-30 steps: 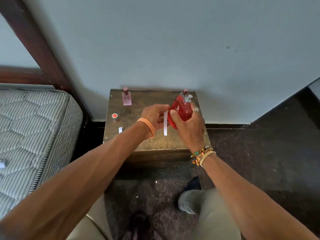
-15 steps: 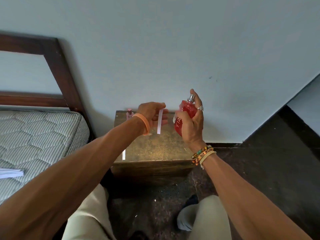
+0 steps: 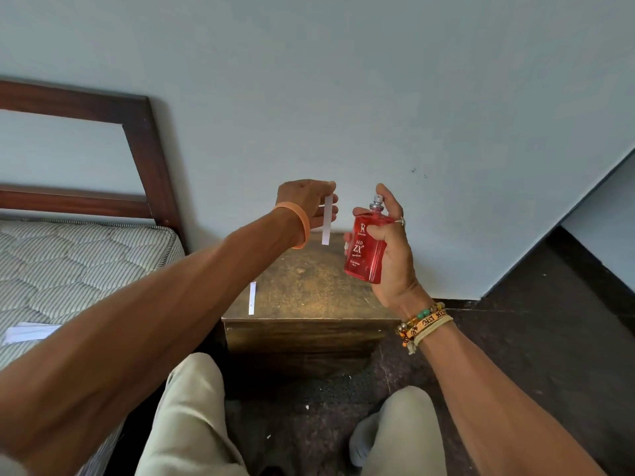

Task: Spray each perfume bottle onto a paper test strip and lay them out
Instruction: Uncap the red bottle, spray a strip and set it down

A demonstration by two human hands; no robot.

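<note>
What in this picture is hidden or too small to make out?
Head view:
Back of the table: hidden behind the left hand, right hand and red bottle.
Bottle's small print: too small.
Paper on the mattress: partly behind the left arm.

Worn wooden stand (image 3: 309,290), white paper strip (image 3: 252,298) at left edge

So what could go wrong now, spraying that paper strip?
1. The paper strip is narrow and pinched only at its top by the left hand, so mist from the red bottle in the right hand may miss it or wet that hand.
2. Drift might reach the laid strip on the table.
</note>
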